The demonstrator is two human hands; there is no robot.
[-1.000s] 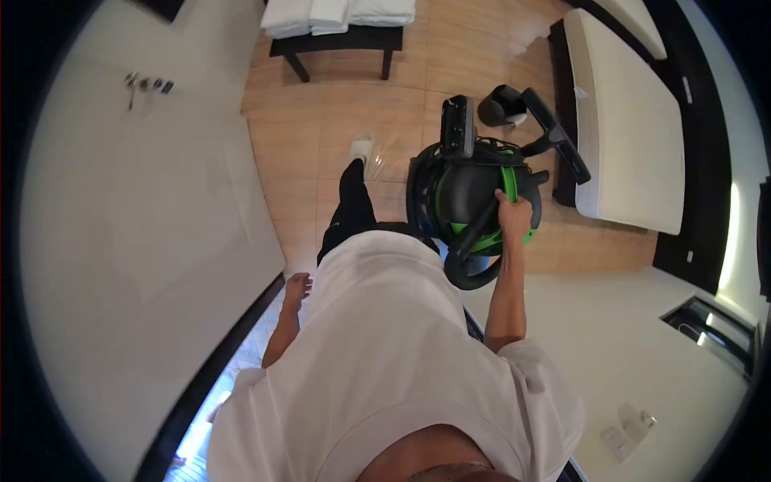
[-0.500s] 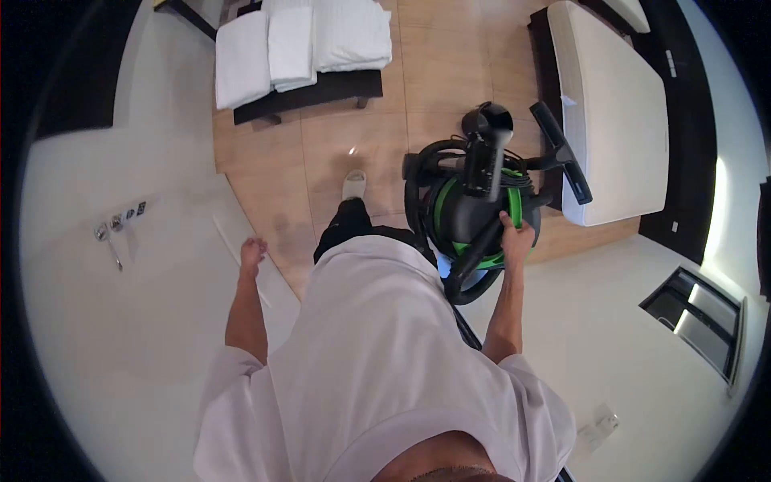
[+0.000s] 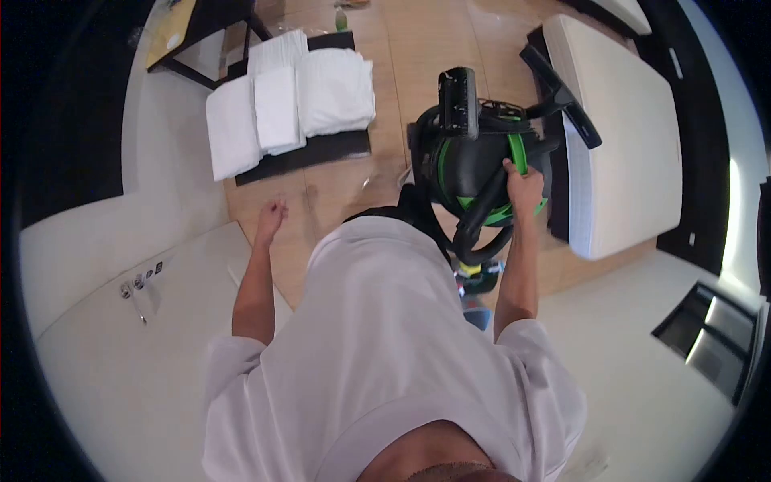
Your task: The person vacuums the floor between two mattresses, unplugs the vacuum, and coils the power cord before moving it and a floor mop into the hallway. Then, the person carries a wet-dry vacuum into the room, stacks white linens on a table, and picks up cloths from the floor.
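Vacuum cleaner (image 3: 470, 173): black-green canister, upper centre of frame, hose looped beneath, lifted off wood floor (image 3: 321, 193) beside mattress (image 3: 622, 128).
Right hand (image 3: 522, 186): fingers clenched round green rim; carry under way, set-down pending.
Left hand (image 3: 271, 217): fingers loose, empty.
Folded towels (image 3: 289, 100): upper left, on bench.

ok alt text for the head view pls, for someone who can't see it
Seen from above, a person in a white shirt grips a black and green vacuum cleaner with the right hand, while the left hand hangs free and empty. Folded white towels lie on a dark bench ahead, and a bare mattress is on the right.
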